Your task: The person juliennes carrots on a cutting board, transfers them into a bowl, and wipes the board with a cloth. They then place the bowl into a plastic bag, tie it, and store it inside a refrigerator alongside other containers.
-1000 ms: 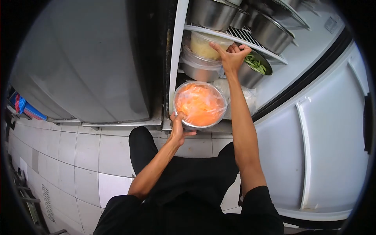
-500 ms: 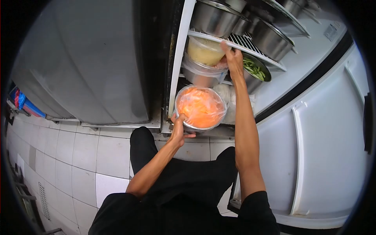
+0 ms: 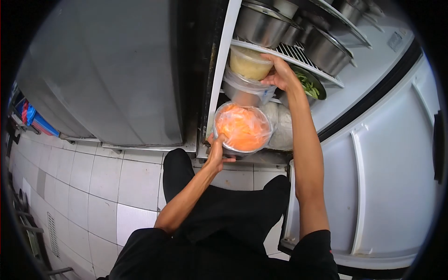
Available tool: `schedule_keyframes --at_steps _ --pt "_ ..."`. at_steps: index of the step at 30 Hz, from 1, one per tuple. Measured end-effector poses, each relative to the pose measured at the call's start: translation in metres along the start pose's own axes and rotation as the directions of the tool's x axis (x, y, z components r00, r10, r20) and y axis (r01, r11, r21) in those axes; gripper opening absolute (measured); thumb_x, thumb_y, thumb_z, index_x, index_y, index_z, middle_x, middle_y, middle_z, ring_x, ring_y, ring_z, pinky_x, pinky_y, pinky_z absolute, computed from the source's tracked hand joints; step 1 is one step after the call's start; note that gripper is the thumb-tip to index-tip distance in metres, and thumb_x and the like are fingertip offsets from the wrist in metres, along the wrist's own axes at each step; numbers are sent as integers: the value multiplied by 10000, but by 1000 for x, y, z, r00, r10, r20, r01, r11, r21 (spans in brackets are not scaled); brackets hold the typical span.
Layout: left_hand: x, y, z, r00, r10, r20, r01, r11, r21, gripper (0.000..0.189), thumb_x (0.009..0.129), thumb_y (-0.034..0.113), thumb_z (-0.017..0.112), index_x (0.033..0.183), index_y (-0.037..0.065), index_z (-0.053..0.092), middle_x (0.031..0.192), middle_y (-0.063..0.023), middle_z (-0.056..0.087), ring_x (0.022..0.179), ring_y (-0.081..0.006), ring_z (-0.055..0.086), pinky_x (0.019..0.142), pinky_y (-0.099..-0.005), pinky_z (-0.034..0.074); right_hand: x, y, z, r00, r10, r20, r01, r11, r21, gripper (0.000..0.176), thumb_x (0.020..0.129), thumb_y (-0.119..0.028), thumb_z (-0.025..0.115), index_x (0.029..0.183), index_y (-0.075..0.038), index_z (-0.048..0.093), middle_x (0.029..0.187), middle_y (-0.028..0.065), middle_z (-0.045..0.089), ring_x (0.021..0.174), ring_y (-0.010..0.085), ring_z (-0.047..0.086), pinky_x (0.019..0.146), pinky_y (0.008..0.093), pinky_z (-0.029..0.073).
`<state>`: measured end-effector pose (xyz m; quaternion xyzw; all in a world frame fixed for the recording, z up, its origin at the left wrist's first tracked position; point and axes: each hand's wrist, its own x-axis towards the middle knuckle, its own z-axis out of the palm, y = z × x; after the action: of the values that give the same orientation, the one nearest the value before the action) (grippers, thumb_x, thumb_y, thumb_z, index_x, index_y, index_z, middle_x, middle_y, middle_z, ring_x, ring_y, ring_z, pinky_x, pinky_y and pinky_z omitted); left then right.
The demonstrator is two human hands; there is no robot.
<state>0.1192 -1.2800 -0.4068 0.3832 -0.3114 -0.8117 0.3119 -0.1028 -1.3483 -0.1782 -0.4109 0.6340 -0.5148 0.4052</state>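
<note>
My left hand (image 3: 217, 156) grips the near-left rim of a round metal pot (image 3: 242, 128) of orange food under clear plastic, thumb on top and fingers below. The pot sits at the front of the fridge's lower part. Higher up, my right hand (image 3: 280, 73) is closed on the right side of a clear plastic tub (image 3: 249, 64) with pale yellow contents. That tub rests on top of a plastic-covered container (image 3: 242, 91). Just right of my right hand is a metal pot with green cut vegetables (image 3: 308, 86), partly hidden by my wrist.
A wire shelf (image 3: 294, 51) above carries several steel pots (image 3: 261, 25). White plastic-wrapped bundles (image 3: 280, 123) lie right of the orange food. The open fridge door (image 3: 382, 177) stands at right, a closed grey door (image 3: 102, 74) at left. Tiled floor (image 3: 98, 186) lies below.
My right hand has shifted its grip lower along the tub's right side, and its forearm has swung a little right. My left hand stays on the pot. The whole view has shifted slightly.
</note>
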Motion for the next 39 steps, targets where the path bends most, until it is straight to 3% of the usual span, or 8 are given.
schedule_keyframes --at_steps 5,14,19,23,25,32,37,39 --pt "3 -2 -3 1000 -10 -3 11 1000 12 817 775 475 569 1406 213 121 1159 -190 529 753 -308 621 616 -471 581 -4 7 -21 975 55 216 -87 986 145 712 855 -442 625 1309 61 405 1136 243 582 886 329 670 672 372 618" --pt "6 6 -1 1000 -25 18 25 1000 -7 904 760 480 584 1448 219 59 1267 -221 457 880 -354 608 651 -495 583 -32 3 -11 981 89 172 -112 985 134 784 813 -441 683 1366 7 354 1208 340 512 964 404 652 779 442 605" --pt "9 7 -2 1000 -12 2 12 1000 11 903 752 476 583 1452 212 78 1275 -235 441 948 -397 598 685 -513 586 -49 -1 -13 985 29 170 -70 968 240 621 853 -291 690 1313 12 402 1161 337 546 1027 391 630 864 442 574" --pt "6 12 2 1000 -17 -18 17 1000 0 954 728 447 604 1497 206 93 1326 -244 433 848 -365 618 576 -452 589 -65 11 3 981 -190 45 192 980 -51 668 789 -290 796 1210 28 386 1140 284 553 1089 318 593 971 367 498" --pt "9 7 0 1000 -20 -2 20 1000 -11 945 731 446 601 1492 212 92 1333 -242 426 857 -371 615 584 -456 589 -55 42 19 799 -583 -150 446 741 -502 824 667 -242 907 1175 16 313 1156 234 528 1064 247 575 960 332 485" --pt "-3 13 3 999 0 -37 -1 1000 -15 836 763 462 584 1424 186 152 1276 -230 445 884 -394 585 676 -557 569 -67 57 56 635 -656 -409 597 752 -280 906 554 -230 973 1107 -29 283 1075 150 514 1070 202 546 927 319 492" --pt "2 6 -1 1000 -22 -3 22 1000 3 784 787 483 568 1418 215 187 1279 -218 452 910 -403 581 697 -565 563 -42 66 52 519 -801 -298 807 574 -138 1038 512 -274 985 1228 -12 281 1157 166 466 1069 258 539 918 343 472" --pt "2 8 -5 999 -32 28 32 999 -1 860 765 471 577 1448 231 113 1311 -224 425 946 -408 574 684 -540 566 -43 64 69 326 -872 -366 651 488 -581 1089 508 -312 981 1284 -18 275 1185 166 440 1090 285 519 950 375 453"
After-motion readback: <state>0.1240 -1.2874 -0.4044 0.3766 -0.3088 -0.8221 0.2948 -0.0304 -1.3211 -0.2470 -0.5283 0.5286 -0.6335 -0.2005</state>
